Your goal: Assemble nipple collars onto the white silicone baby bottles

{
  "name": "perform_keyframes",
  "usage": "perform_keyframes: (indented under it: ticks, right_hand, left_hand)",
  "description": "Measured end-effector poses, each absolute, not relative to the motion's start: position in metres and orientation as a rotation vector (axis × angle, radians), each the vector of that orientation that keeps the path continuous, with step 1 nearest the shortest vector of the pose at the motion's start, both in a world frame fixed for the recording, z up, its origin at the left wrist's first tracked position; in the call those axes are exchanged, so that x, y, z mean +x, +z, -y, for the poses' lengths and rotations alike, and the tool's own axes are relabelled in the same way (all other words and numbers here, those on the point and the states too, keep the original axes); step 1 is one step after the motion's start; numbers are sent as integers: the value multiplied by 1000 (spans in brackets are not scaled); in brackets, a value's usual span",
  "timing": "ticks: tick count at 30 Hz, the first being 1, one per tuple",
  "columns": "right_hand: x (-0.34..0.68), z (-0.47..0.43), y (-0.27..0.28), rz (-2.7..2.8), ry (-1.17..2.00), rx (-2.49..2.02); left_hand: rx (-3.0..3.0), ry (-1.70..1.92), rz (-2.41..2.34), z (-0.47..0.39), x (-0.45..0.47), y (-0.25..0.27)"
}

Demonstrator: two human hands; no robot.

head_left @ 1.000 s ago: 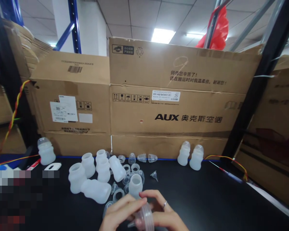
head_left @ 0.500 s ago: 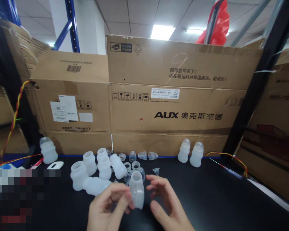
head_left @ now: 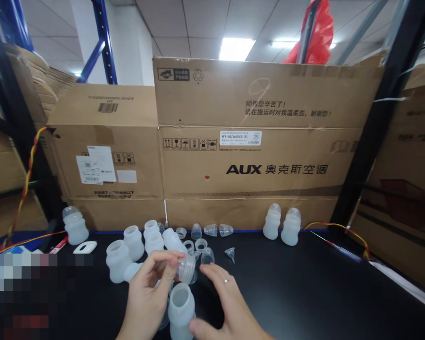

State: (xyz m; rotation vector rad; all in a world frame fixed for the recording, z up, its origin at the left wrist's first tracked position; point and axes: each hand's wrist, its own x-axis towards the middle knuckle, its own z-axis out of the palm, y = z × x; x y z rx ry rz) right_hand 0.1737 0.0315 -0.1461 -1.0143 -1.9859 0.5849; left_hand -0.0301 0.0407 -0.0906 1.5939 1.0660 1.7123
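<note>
My left hand (head_left: 152, 283) pinches a clear ribbed cap piece (head_left: 186, 269), tilted with its wide end to the right. Below it is an open-necked frosted baby bottle (head_left: 181, 304), upright and cut off by the bottom edge. My right hand (head_left: 230, 302) is beside that bottle, fingers apart and stretched out, its thumb touching or very near the bottle's right side. More frosted bottles (head_left: 118, 261) are grouped at left, one partly behind my left hand. Just beyond the hands are clear rings (head_left: 200, 245), clear domed caps (head_left: 207, 256) and a small funnel-shaped clear piece (head_left: 230, 254).
Two capped bottles (head_left: 272, 222) stand at the back right and one capped bottle (head_left: 75, 225) at the back left. Large cardboard (head_left: 265, 189) walls off the black table's (head_left: 304, 293) far edge. Red-yellow wires (head_left: 354, 231) and a white oval object (head_left: 85, 247) lie near the sides.
The translucent piece in my left hand has moved up and left and turned sideways. An open bottle now shows between my hands. My right hand has come down and left beside it.
</note>
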Motion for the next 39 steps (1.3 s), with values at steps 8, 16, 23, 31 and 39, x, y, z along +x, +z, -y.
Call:
perform_keyframes:
  ticks: [8,16,23,31,39]
  right_hand:
    - [171,-24,-147,1919,706,-918]
    - [192,-12,-133,1661,672,-887]
    - [192,-14,-126,1731,500,-759]
    - [197,-16,-128,1728,189,-731]
    - [201,-17,-124,1802,-380,-625]
  left_hand:
    - [1379,1833,-1132,-33,-25,-91]
    - [1465,1866,-1167,-40,-32,-80]
    - [1571,1692,-988,-36,-26,-88]
    - [1373,1570,-891,-28,-19,-85]
    - [1218,1405,-920,-44,-21,-88]
